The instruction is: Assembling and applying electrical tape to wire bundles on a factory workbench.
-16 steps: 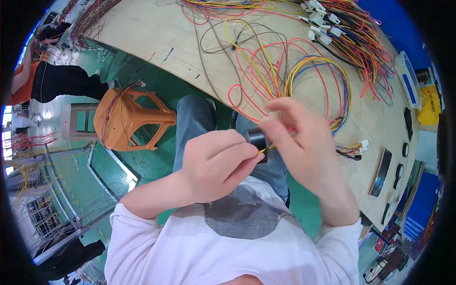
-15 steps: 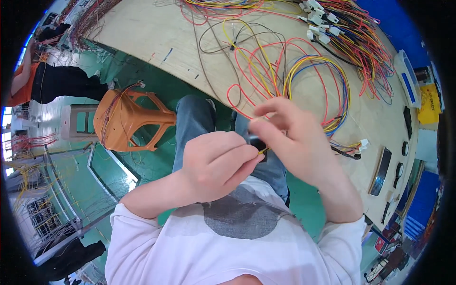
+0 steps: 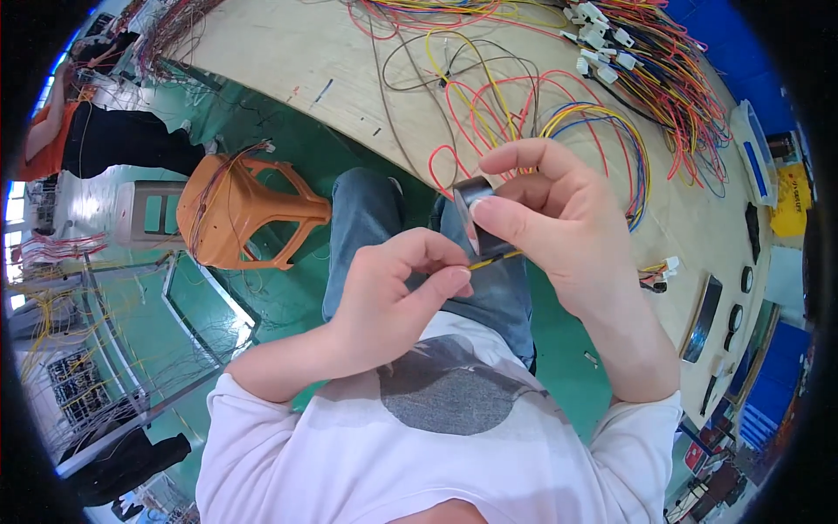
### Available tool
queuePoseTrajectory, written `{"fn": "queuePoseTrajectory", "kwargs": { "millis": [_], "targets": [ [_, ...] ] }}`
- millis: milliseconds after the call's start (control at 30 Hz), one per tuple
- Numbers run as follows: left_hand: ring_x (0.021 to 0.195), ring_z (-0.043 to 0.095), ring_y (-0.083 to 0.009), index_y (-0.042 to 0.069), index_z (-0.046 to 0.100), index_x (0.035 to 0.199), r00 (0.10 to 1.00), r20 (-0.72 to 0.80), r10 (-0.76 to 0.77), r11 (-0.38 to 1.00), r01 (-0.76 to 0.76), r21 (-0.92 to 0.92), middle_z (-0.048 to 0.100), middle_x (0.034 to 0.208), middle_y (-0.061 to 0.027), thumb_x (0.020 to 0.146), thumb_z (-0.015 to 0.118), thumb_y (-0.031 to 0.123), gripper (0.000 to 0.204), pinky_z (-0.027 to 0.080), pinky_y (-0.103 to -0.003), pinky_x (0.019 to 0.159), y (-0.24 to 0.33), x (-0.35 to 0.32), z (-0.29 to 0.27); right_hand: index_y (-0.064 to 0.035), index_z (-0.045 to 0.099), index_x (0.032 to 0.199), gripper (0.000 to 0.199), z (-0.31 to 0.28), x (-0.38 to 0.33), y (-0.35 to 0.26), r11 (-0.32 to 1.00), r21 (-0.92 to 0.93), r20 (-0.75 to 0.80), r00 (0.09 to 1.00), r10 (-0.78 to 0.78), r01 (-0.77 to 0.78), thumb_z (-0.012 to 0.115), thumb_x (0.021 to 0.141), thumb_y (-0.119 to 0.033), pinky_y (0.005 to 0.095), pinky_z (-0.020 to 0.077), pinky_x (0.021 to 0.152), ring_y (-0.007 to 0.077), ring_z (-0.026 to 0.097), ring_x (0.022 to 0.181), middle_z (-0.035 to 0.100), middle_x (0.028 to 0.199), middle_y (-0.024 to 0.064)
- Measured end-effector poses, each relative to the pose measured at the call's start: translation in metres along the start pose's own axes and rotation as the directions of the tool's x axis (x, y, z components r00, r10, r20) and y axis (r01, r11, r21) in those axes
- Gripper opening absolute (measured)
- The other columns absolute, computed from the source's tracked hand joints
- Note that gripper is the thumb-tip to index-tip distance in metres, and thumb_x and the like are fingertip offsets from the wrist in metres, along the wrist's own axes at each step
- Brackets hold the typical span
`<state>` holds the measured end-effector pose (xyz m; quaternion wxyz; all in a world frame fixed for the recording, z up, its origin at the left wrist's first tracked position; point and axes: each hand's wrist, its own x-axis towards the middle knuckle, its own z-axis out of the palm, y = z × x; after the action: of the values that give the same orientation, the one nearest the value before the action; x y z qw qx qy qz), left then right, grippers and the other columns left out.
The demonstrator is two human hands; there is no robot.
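My right hand (image 3: pixel 567 227) grips a roll of black tape (image 3: pixel 472 189) between thumb and fingers, above my lap. Just below it, my left hand (image 3: pixel 397 297) pinches a thin yellow wire (image 3: pixel 482 264) between thumb and forefinger. A dark stretch that looks like tape covers part of that wire to the right of the left fingertips. Beyond there the wire passes under my right hand, which hides it. Looped red, yellow and blue wires (image 3: pixel 642 148) lie on the table past my right hand.
On the wooden table (image 3: pixel 279 61), a thick wire bundle with white connectors (image 3: pixel 594 35) lies far right. Tape rolls (image 3: pixel 746 279) and a dark rectangular object (image 3: pixel 701 319) sit near its right edge. An orange stool (image 3: pixel 231 214) stands left; a person (image 3: pixel 52 135) is further off.
My right hand has lifted and drawn away from my left, bringing the tape roll into clear view. My left fingers have loosened from a tight fist into a pinch on the wire.
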<state>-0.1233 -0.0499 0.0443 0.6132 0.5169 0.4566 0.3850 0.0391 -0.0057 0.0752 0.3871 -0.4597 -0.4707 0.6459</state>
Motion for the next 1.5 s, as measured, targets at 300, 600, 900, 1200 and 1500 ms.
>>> {"fn": "queuePoseTrajectory", "kwargs": {
  "millis": [300,600,900,1200,1500],
  "targets": [
    [0.056,0.045,-0.0062,0.000,0.052,0.089,0.881,0.317,-0.351,0.795,0.460,-0.396,0.056,0.076,-0.0036,0.080,0.051,0.007,0.012,0.037,-0.018,0.052,0.006,0.015,0.002,-0.0006,0.049,0.100,0.030,0.003,-0.012,-0.013,0.999,-0.025,-0.034,0.998,0.044,-0.045,0.059,0.071,-0.001,0.0199,0.0427,0.061,0.0087,0.055,0.067,0.060,0.074,0.0066],
    [0.047,0.028,-0.0013,0.001,0.056,0.095,0.707,0.509,-0.491,0.413,0.703,-0.579,0.037,0.056,0.0075,0.076,0.050,0.007,0.021,0.021,-0.017,0.042,-0.004,0.016,0.013,-0.0001,0.040,0.103,0.043,-0.015,-0.082,0.016,0.982,-0.021,-0.089,0.978,-0.191,0.190,0.061,0.065,0.002,0.0335,0.0332,0.086,0.0143,0.056,0.079,0.055,0.076,0.0032],
    [0.052,0.032,-0.0030,-0.002,0.058,0.085,0.884,0.425,-0.194,0.833,0.377,-0.405,0.041,0.075,0.0009,0.074,0.045,0.001,0.017,0.023,-0.017,0.047,0.006,0.014,0.015,0.0016,0.047,0.102,0.049,-0.004,-0.093,0.077,0.979,-0.195,-0.359,0.924,-0.131,0.062,0.071,0.060,-0.008,0.0271,0.0404,0.076,0.0138,0.054,0.074,0.056,0.077,0.0057],
    [0.059,0.032,0.0000,0.005,0.049,0.108,0.939,0.305,-0.156,0.850,0.285,-0.443,0.040,0.072,0.0059,0.075,0.045,0.004,0.033,0.023,-0.014,0.049,0.002,0.007,0.027,0.0017,0.051,0.100,0.042,0.005,-0.086,0.074,0.882,-0.393,-0.348,0.847,-0.402,0.258,0.068,0.063,-0.008,0.0272,0.0399,0.068,0.0185,0.051,0.074,0.053,0.080,0.0089],
    [0.065,0.052,-0.0119,-0.001,0.055,0.084,0.967,0.186,0.175,0.940,-0.220,0.259,0.050,0.075,-0.0055,0.072,0.059,-0.001,0.013,0.041,-0.024,0.054,-0.021,0.012,0.030,0.0019,0.048,0.107,0.039,0.003,-0.083,0.069,0.790,-0.555,-0.175,0.893,-0.415,0.259,0.058,0.070,-0.004,0.0309,0.0356,0.063,0.0206,0.045,0.065,0.047,0.067,0.0051]
  ]
}}
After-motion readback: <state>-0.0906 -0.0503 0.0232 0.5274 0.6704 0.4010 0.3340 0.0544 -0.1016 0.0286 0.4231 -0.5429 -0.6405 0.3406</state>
